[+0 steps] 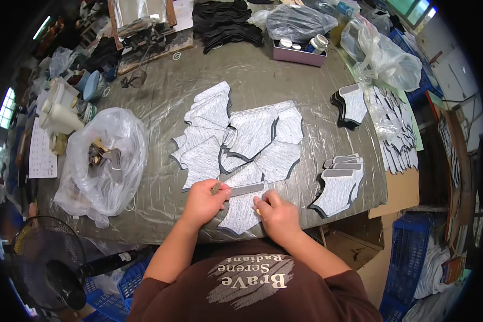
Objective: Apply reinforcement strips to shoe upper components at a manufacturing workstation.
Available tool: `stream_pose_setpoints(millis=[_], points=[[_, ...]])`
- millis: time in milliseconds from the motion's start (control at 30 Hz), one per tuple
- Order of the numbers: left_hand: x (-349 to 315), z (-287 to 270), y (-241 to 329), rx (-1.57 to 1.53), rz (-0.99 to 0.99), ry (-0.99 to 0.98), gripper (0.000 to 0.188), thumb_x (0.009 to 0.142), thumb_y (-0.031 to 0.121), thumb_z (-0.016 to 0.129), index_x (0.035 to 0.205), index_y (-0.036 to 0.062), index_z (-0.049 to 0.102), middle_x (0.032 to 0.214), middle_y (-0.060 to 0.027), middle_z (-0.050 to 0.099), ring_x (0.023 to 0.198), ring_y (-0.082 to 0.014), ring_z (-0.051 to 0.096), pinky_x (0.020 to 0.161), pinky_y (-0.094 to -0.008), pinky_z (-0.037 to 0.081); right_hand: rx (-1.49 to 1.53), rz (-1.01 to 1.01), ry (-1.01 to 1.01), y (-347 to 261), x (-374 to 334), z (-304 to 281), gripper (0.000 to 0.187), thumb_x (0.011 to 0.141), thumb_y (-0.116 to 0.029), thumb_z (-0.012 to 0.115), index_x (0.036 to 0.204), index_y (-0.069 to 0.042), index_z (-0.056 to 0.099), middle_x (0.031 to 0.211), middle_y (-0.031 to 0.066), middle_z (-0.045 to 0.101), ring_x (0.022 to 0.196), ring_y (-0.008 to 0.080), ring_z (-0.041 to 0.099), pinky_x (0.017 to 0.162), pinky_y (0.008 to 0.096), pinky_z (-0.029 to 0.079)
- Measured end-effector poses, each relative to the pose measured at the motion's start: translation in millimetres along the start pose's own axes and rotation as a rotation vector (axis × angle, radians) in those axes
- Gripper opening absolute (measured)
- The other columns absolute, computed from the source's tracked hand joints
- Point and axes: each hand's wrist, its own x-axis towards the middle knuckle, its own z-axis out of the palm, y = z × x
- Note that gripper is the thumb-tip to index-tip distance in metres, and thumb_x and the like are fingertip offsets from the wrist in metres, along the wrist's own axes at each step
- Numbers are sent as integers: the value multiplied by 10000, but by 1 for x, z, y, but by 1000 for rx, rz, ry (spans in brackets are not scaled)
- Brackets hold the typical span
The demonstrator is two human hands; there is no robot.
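Observation:
In front of me lies a speckled light-grey fabric piece (240,214) with a dark-grey strip (247,189) along its upper edge. My left hand (203,204) pinches the left end of that edge, its fingers closed. A small olive-brown bit (216,188) shows between the thumb and fingers. On the piece's right side rests my right hand (279,217), fingers curled closed. A tiny yellowish bit shows at its fingertips; what it is I cannot make out. Just beyond my hands spreads a loose heap of similar grey pieces (252,129), overlapping each other.
Strip-edged pieces (335,188) are stacked at right, with another stack (354,104) farther back. A clear bag of scraps (104,161) sits at left, near a black fan (48,257). Behind are black cut pieces (225,27) and a purple box (299,55) with bottles.

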Motion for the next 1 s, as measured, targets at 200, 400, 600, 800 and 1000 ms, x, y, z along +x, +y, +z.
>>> stream_pose_setpoints(millis=[200,400,600,800,1000], points=[[1,-1,2,-18,-16,-6,73,786,41,642,803,-28,630,679,-45,620,510,-70,536,475,-210,430,29,5,7,-1,1,-1,222,734,-156,638,931,-55,623,938,81,557,609,210,592,505,335,472],[3,0,1,47,-14,0,82,782,52,644,790,-27,626,658,-49,617,494,-70,532,469,-221,429,39,-33,26,4,-1,5,241,720,-156,643,932,-46,620,1088,112,580,627,212,601,536,333,484],[5,-1,-2,315,72,47,145,754,115,657,777,-23,620,622,-111,602,529,-162,579,504,-311,450,19,-25,12,3,-1,6,232,731,-156,624,934,-45,615,1094,113,598,653,210,615,549,330,489],[2,4,12,605,203,109,173,731,136,659,759,-24,599,677,-200,602,644,-375,594,590,-391,463,19,-12,1,3,-2,6,206,739,-158,617,919,-59,613,1099,111,596,662,212,621,559,332,494],[-2,6,-7,484,499,157,142,737,96,674,774,-15,593,699,-156,599,663,-318,582,626,-359,459,455,161,399,11,2,-1,299,770,-13,651,1066,-7,611,1019,133,612,742,271,610,632,300,489]])
